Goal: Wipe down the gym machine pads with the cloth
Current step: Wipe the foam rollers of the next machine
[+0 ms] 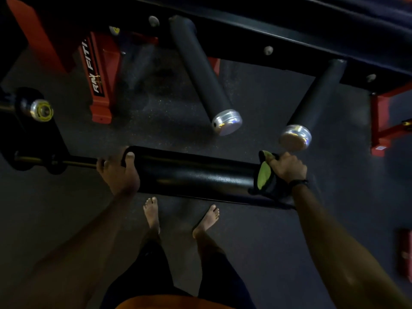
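Note:
A black cylindrical roller pad (196,173) runs across the middle of the view on a thin black bar. My left hand (119,172) grips the pad's left end, thumb on top. My right hand (287,167) presses a black and lime-green cloth (264,176) around the pad's right end. The cloth wraps over the end, so the pad's right tip is hidden.
Two black weight pegs with silver caps (226,121) (295,136) stick out from a black beam (289,36) above the pad. A red machine frame (98,79) stands at upper left, another red part (379,121) at right. My bare feet (178,217) stand on dark rubber floor.

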`<move>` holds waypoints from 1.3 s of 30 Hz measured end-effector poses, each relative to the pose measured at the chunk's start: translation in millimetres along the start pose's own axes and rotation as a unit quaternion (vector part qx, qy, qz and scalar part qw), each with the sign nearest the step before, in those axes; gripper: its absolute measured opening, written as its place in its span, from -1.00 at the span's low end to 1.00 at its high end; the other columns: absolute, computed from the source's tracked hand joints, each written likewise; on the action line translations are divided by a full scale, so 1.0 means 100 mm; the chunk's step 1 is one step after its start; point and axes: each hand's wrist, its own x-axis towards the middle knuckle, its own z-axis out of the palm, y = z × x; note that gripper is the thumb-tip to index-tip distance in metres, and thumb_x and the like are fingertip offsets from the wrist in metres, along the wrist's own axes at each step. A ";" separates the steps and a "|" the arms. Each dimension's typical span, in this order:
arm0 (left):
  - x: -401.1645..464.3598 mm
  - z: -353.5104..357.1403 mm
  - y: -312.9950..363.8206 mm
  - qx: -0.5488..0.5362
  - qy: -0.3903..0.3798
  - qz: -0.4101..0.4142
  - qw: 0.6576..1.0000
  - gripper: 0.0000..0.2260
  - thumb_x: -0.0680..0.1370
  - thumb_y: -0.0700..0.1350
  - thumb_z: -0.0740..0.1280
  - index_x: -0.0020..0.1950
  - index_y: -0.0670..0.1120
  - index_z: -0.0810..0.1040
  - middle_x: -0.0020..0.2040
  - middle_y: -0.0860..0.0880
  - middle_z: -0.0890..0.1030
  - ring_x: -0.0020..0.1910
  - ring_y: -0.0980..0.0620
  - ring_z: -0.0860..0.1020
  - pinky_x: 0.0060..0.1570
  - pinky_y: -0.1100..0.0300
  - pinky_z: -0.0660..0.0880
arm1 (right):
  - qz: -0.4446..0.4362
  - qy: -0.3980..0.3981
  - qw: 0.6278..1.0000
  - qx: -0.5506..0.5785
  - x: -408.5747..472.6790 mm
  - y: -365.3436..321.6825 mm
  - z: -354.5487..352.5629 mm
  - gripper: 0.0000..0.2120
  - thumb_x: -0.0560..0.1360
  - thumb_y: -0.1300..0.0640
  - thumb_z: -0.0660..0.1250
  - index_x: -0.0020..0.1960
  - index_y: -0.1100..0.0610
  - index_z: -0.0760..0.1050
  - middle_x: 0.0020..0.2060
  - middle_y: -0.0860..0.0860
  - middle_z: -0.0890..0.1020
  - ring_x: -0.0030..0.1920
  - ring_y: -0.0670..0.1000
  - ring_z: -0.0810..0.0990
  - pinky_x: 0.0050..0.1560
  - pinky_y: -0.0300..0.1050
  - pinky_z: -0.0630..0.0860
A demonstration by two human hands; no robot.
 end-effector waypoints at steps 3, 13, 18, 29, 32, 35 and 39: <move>-0.03 0.03 -0.18 -0.016 -0.012 0.032 0.999 -0.59 0.57 0.05 0.12 0.22 -0.12 0.62 0.21 -0.16 0.63 0.35 -0.16 0.47 0.51 -0.08 0.13 | 0.016 0.076 0.997 0.007 -0.22 -0.04 0.09 -0.49 0.63 -0.17 0.18 0.18 0.29 0.56 0.20 0.32 0.58 0.27 0.33 0.48 0.35 0.24 0.25; -0.04 -0.02 -0.24 -0.033 -0.044 0.064 0.996 -0.58 0.58 0.00 0.13 0.31 -0.15 0.58 0.25 -0.14 0.61 0.31 -0.15 0.50 0.53 -0.16 0.05 | -0.190 0.119 0.974 -0.016 -0.98 -1.64 0.70 -0.50 0.62 -0.19 -0.06 0.01 0.04 0.58 -0.01 0.06 0.66 0.06 0.18 0.59 0.14 0.12 0.35; -0.10 -0.04 -0.34 -0.033 -0.050 0.104 0.993 -0.54 0.63 0.03 0.07 0.44 -0.13 0.47 0.53 -0.17 0.35 0.51 -0.10 0.29 0.56 -0.09 -0.02 | -0.332 0.093 0.938 0.010 -1.55 -2.71 0.95 -0.57 0.65 -0.12 -0.04 0.17 0.04 0.53 0.04 0.07 0.60 0.03 0.16 0.55 0.17 0.19 0.34; -0.10 -0.27 -0.43 0.038 -0.146 0.164 0.975 -0.51 0.69 0.05 -0.10 0.56 -0.03 0.28 0.65 -0.11 0.00 0.62 -0.05 0.03 0.55 -0.20 -0.10 | -0.268 -0.163 0.950 -0.003 -1.09 -3.21 0.73 -0.48 0.62 -0.27 0.13 0.32 0.09 0.50 0.27 0.12 0.58 0.25 0.19 0.55 0.18 0.09 0.36; -0.15 -0.33 -0.41 0.065 -0.152 0.167 0.972 -0.51 0.70 0.07 -0.15 0.56 -0.04 0.27 0.65 -0.14 -0.05 0.62 -0.05 -0.01 0.54 -0.22 -0.09 | -0.281 -0.167 0.945 -0.015 -1.05 -3.16 0.72 -0.45 0.60 -0.31 0.14 0.33 0.09 0.51 0.27 0.12 0.59 0.25 0.19 0.56 0.12 0.03 0.41; -0.19 -0.36 -0.42 0.025 -0.130 0.187 0.973 -0.58 0.64 -0.01 0.02 0.43 -0.15 0.36 0.60 -0.22 0.09 0.57 -0.16 0.13 0.49 -0.25 0.06 | -0.329 -0.050 0.943 0.008 -1.33 -2.93 0.84 -0.56 0.62 -0.21 0.12 0.21 0.09 0.55 0.08 0.14 0.65 0.09 0.19 0.60 0.00 0.02 0.38; -0.11 -0.31 -0.12 -0.103 -0.037 0.078 0.991 -0.66 0.43 -0.19 0.23 0.19 -0.21 0.40 0.50 -0.28 0.29 0.50 -0.20 0.24 0.44 -0.18 0.14 | -0.375 0.118 0.920 -0.009 -1.73 -2.50 1.08 -0.51 0.63 -0.20 0.03 0.42 0.04 0.37 0.24 0.14 0.52 0.21 0.21 0.48 0.32 0.23 0.31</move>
